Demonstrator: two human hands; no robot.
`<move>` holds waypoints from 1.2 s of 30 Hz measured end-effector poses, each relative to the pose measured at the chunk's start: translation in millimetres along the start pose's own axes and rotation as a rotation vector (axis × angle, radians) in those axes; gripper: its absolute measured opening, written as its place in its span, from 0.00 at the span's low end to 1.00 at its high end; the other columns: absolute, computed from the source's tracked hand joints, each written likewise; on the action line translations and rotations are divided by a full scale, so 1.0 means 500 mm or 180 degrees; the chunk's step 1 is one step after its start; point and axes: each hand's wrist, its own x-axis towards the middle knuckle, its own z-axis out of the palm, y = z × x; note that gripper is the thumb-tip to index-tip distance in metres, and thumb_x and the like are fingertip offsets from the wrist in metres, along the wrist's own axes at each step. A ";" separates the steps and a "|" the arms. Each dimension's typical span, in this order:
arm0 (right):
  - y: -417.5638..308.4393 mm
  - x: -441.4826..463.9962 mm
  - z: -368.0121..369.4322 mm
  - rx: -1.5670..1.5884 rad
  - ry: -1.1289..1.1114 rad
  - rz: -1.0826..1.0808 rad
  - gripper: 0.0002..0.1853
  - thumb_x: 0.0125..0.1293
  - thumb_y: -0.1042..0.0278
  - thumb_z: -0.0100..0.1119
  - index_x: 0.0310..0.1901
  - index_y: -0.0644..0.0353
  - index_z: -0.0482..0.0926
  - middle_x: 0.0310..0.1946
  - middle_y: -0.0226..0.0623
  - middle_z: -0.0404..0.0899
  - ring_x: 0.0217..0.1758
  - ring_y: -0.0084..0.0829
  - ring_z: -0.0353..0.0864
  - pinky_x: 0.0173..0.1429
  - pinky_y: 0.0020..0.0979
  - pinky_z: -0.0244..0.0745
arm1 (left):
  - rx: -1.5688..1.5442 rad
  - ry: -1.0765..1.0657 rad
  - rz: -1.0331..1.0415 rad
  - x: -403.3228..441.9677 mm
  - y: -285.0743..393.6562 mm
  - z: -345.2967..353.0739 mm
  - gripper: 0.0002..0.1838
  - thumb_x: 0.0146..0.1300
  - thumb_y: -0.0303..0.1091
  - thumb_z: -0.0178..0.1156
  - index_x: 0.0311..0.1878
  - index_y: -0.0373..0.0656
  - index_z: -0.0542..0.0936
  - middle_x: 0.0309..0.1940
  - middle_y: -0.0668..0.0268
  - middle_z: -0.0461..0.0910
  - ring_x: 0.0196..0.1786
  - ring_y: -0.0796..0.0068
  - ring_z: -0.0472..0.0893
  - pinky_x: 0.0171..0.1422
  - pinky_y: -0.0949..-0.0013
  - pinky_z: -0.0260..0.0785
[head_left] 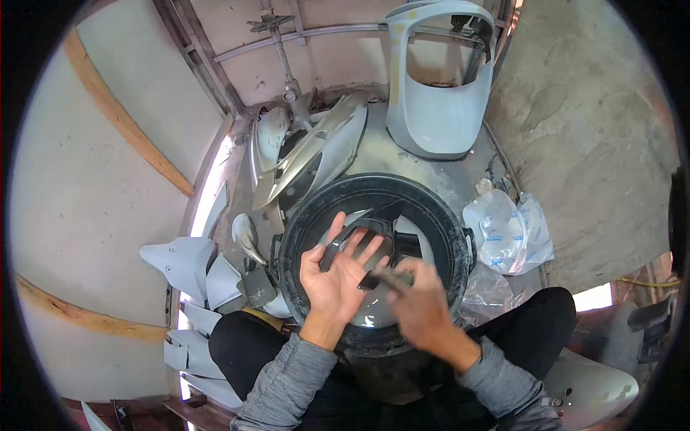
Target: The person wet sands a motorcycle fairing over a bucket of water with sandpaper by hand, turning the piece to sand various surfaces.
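My left hand [336,280] is palm up over a black tub [291,287], its fingers spread beneath a black curved plastic part [369,224] that it supports. The part has a branching, frame-like shape, and one arm of it lies against the thumb side of the palm. My right hand [424,302], blurred by motion, is closed on a small greyish-brown sheet that looks like sandpaper [392,279]. The sheet meets a dark end of the plastic part near my left palm. Cloudy water [370,316] lies in the tub below both hands.
Pale fairing panels [316,154] lean behind the tub on the left. A large grey-white shell [435,129] stands behind it. Grey panels [188,266] lie at left. Clear plastic bags [510,233] sit at right. My knees [248,348] flank the tub.
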 end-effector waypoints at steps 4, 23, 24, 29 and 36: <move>-0.028 0.001 0.001 0.0420 0.0063 0.0192 0.22 0.64 0.69 0.58 0.60 0.50 0.81 0.49 0.45 0.75 0.51 0.49 0.73 0.56 0.47 0.69 | -0.0018 0.0093 -0.0037 -0.002 0.005 -0.002 0.37 0.65 0.53 0.46 0.77 0.51 0.66 0.62 0.51 0.66 0.74 0.33 0.64 0.74 0.28 0.59; -0.010 0.009 0.009 0.0543 0.0257 0.0053 0.19 0.65 0.69 0.56 0.57 0.57 0.83 0.50 0.48 0.74 0.54 0.49 0.73 0.58 0.48 0.69 | -0.0020 0.0167 0.0028 0.006 0.001 0.005 0.37 0.65 0.53 0.46 0.76 0.48 0.66 0.64 0.49 0.67 0.74 0.31 0.64 0.72 0.28 0.60; -0.001 0.010 0.012 0.0496 0.0284 0.0125 0.19 0.65 0.69 0.56 0.57 0.56 0.83 0.50 0.48 0.74 0.53 0.49 0.73 0.58 0.48 0.68 | -0.0025 0.0143 0.0035 0.006 0.003 0.003 0.36 0.65 0.53 0.46 0.75 0.48 0.66 0.64 0.49 0.67 0.74 0.31 0.64 0.72 0.28 0.60; -0.048 0.004 0.001 0.0443 0.0098 -0.0294 0.23 0.62 0.67 0.60 0.61 0.52 0.83 0.54 0.46 0.74 0.53 0.49 0.72 0.57 0.48 0.67 | -0.0103 0.0198 0.0081 0.015 -0.001 0.005 0.35 0.65 0.53 0.47 0.74 0.49 0.67 0.65 0.48 0.68 0.74 0.31 0.64 0.71 0.27 0.61; -0.010 0.005 0.014 -0.0204 0.0420 -0.0479 0.24 0.61 0.67 0.61 0.61 0.50 0.83 0.55 0.47 0.74 0.53 0.48 0.72 0.55 0.48 0.67 | -0.0242 0.0239 0.0086 0.022 0.007 -0.001 0.33 0.65 0.53 0.48 0.72 0.50 0.68 0.66 0.50 0.68 0.74 0.30 0.64 0.70 0.27 0.61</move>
